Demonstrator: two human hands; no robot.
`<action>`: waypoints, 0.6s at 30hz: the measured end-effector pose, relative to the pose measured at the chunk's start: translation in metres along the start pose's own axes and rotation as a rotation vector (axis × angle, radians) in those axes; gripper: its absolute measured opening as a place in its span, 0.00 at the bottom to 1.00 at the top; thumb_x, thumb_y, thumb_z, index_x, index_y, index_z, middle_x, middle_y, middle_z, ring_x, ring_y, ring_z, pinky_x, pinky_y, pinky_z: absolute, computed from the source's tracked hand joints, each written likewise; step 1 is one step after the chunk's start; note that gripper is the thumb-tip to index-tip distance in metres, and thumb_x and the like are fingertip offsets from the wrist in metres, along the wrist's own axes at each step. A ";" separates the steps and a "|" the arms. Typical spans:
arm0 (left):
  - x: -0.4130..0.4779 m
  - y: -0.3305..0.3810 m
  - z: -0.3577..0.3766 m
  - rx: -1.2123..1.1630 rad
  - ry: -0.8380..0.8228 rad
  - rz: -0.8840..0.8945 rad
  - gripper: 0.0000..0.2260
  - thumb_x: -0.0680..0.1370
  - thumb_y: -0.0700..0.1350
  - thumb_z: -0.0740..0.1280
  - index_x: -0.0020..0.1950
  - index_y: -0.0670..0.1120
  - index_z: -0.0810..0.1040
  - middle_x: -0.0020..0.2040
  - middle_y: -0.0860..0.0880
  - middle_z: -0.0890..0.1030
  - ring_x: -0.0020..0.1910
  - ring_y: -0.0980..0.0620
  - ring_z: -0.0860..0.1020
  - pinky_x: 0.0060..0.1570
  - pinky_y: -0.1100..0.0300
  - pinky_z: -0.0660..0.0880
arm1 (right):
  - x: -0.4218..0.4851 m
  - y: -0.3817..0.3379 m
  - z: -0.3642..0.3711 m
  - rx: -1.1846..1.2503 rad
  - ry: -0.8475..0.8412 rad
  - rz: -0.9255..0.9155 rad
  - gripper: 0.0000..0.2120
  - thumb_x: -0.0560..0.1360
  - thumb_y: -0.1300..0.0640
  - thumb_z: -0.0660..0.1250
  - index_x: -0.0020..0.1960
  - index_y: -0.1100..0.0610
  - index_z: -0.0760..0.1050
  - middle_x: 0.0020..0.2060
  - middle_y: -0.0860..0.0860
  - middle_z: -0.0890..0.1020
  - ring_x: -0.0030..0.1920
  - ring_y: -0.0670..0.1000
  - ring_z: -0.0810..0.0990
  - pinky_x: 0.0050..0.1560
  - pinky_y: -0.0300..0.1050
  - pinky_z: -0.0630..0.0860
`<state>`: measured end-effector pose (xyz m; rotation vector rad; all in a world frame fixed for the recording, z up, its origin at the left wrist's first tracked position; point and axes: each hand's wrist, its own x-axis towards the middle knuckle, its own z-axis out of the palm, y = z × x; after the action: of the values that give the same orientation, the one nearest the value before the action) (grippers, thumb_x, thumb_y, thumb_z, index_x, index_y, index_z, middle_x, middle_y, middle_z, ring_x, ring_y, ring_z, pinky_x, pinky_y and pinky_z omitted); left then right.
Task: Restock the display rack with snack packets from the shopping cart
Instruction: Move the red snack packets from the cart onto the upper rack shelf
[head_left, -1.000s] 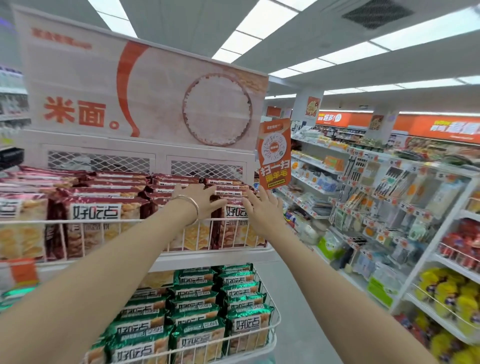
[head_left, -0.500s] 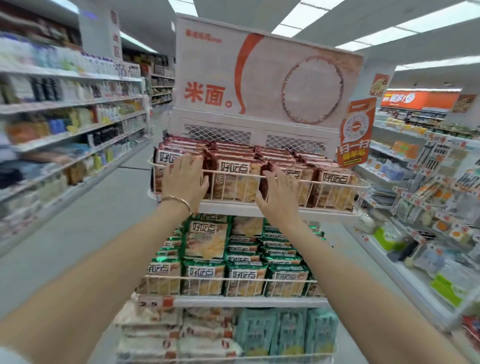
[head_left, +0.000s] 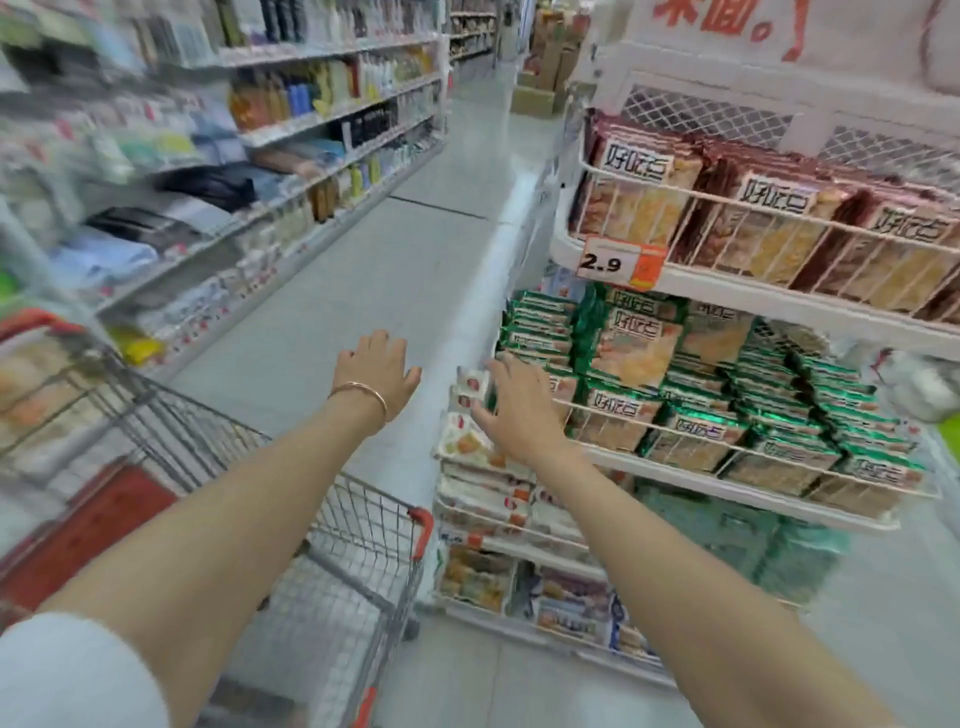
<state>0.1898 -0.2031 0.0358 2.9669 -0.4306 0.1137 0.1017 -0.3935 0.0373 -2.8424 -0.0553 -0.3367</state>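
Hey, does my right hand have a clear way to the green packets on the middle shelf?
Probably yes. The right hand is open and empty at the left corner of the middle shelf, by the green packets; only the low wire rail fronts them, and their tops stand above it.

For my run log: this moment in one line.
left hand open, empty | right hand open, near green packets | cart beside rack

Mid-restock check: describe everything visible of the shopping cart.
The shopping cart is a grey wire-metal basket with red corner guards and a red panel at its near end. It stands on the floor lower left, close beside the display rack; contact is unclear. Blurred pale packets seem to lie inside. The left forearm crosses above it; neither left hand nor right hand touches it.
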 end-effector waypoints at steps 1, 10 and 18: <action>-0.006 -0.014 0.012 -0.003 -0.034 -0.033 0.20 0.83 0.56 0.56 0.69 0.46 0.71 0.66 0.44 0.71 0.64 0.43 0.72 0.59 0.48 0.69 | 0.001 -0.007 0.017 0.005 -0.041 -0.026 0.26 0.79 0.49 0.63 0.75 0.56 0.66 0.74 0.56 0.67 0.75 0.56 0.62 0.75 0.55 0.53; -0.085 -0.129 0.113 -0.043 -0.337 -0.447 0.22 0.83 0.57 0.55 0.69 0.44 0.72 0.66 0.42 0.72 0.62 0.42 0.75 0.60 0.44 0.75 | -0.018 -0.054 0.145 0.073 -0.461 -0.119 0.26 0.79 0.48 0.61 0.74 0.56 0.66 0.71 0.55 0.70 0.71 0.58 0.68 0.74 0.57 0.58; -0.139 -0.218 0.186 -0.045 -0.543 -0.608 0.23 0.83 0.55 0.55 0.72 0.42 0.70 0.70 0.39 0.70 0.66 0.38 0.73 0.63 0.42 0.73 | -0.040 -0.097 0.226 0.088 -0.697 -0.082 0.28 0.78 0.48 0.63 0.75 0.57 0.65 0.71 0.56 0.70 0.71 0.58 0.69 0.72 0.58 0.61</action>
<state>0.1301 0.0140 -0.1894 2.8941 0.4261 -0.7564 0.1067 -0.2374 -0.1576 -2.7271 -0.3138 0.6328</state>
